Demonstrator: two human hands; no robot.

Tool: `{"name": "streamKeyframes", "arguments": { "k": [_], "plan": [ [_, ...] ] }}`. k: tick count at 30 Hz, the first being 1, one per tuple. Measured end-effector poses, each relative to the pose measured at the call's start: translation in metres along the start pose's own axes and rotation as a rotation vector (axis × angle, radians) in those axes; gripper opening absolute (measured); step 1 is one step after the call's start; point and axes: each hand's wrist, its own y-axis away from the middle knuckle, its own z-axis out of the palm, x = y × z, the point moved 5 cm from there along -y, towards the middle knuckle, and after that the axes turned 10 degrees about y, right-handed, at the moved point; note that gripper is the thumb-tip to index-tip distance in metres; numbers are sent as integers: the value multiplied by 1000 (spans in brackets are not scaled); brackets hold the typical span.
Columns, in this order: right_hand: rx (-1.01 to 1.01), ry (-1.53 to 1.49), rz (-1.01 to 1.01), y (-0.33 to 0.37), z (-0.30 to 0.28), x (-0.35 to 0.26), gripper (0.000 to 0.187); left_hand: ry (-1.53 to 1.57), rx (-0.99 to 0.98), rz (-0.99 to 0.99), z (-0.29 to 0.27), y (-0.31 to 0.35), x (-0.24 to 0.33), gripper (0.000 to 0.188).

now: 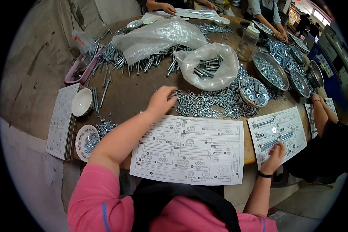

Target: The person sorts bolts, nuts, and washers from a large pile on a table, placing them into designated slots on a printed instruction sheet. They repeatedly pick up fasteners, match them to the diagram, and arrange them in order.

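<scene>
My left hand (pixel 161 101) reaches over the table with its fingers bent in a pinch at some short bolts (pixel 179 97); what lies between the fingertips is too small to make out. Beside those bolts spreads a heap of nuts (pixel 210 102). Close to my body lies a printed hardware sheet (pixel 189 149) under my left forearm. On the right, my right hand (pixel 272 157) is at the lower edge of a second sheet (pixel 296 120), fingers curled; their contents are hidden. Long bolts (pixel 272 142), a washer (pixel 274 130) and small nuts rest on that sheet.
An open plastic bag of bolts (pixel 226 73) stands behind the nuts, beside a bowl of washers (pixel 255 92). Metal trays (pixel 284 83) crowd the right. Bowls (pixel 80 145) and a sheet stack (pixel 58 127) sit at left. Co-workers' hands (pixel 169 8) work across the table and at right.
</scene>
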Motion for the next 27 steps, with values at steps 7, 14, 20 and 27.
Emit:
{"name": "streamKeyframes", "arguments": {
  "k": [7,14,20,27],
  "plan": [
    [-1011,339,-303,71,183,-41,19,-450,91,-302,-5,-84,-58,43],
    [-1100,503,-499,82,204,-40,19,-718,91,-479,3,-126,-74,54],
    [-1093,510,-508,82,204,-41,17,-754,-101,-443,17,-142,-94,49],
    [-1046,502,-520,82,204,-43,16,-900,-282,-468,0,-123,-94,26]
  ]
}}
